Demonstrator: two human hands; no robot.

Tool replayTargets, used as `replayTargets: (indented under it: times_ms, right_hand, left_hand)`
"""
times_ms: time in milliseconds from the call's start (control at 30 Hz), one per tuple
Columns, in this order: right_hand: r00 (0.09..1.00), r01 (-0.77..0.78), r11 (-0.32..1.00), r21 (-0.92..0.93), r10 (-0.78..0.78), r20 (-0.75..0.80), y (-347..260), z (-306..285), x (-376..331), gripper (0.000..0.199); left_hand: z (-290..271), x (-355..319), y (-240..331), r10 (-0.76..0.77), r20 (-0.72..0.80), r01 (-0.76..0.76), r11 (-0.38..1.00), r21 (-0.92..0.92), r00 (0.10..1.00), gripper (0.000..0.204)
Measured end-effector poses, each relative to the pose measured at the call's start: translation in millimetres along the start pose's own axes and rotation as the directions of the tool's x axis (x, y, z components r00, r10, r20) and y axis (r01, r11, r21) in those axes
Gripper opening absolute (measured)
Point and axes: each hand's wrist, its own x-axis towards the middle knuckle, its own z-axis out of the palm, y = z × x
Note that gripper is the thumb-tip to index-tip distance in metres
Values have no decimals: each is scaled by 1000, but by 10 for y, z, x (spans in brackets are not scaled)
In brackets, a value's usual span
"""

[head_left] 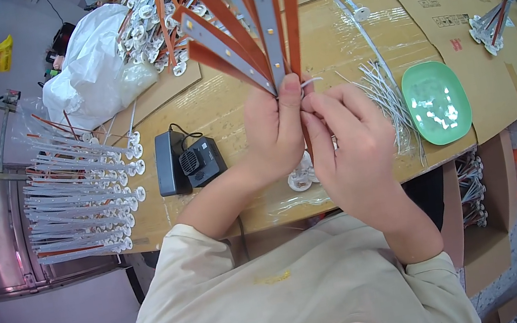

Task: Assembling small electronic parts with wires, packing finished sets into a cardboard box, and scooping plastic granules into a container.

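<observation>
My left hand (273, 133) is closed around a bundle of LED strips (269, 28), grey with small yellow chips on one face and orange-brown on the other. Their free ends fan out above my fist. Below the hands, white round discs (303, 176) show at the bundle's lower end, partly covered by my right hand. With fingertips pinched against the bundle beside the left thumb, my right hand (355, 145) grips a thin white tie (311, 81). One end of the tie sticks out over the fingers; whether it goes fully around the strips is hidden.
Several bundles of strips with discs (83, 197) lie in a row at left, near a black device with a speaker-like grille (202, 160). White ties (379, 97) lie right, beside a green tray (437, 103). A strip pile (148, 33) and white plastic bag (88, 63) are behind.
</observation>
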Motion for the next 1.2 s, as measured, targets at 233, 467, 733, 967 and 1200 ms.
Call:
replayTargets:
  times_ms: [233, 467, 733, 967, 1200]
  right_hand:
    - [993, -106, 973, 206, 114, -27, 81, -173, 149, 15]
    - [943, -332, 758, 561, 283, 176, 252, -148, 277, 8]
    - [903, -428, 709, 560, 362, 232, 322, -170, 228, 5]
    - [996, -85, 954, 286, 77, 40, 289, -210, 182, 9]
    - [814, 567, 819, -87, -541, 210, 234, -365, 335, 24]
  left_hand:
    - [-27, -1, 110, -135, 91, 141, 988, -63, 987, 29]
    - [-88, 32, 80, -168, 236, 239, 917, -320, 957, 22]
    - [-74, 60, 108, -167, 279, 210, 969, -131, 946, 30]
    - [-79, 53, 14, -120, 202, 107, 992, 73, 972, 28]
    - [-72, 49, 8, -59, 180, 50, 997, 56, 982, 30]
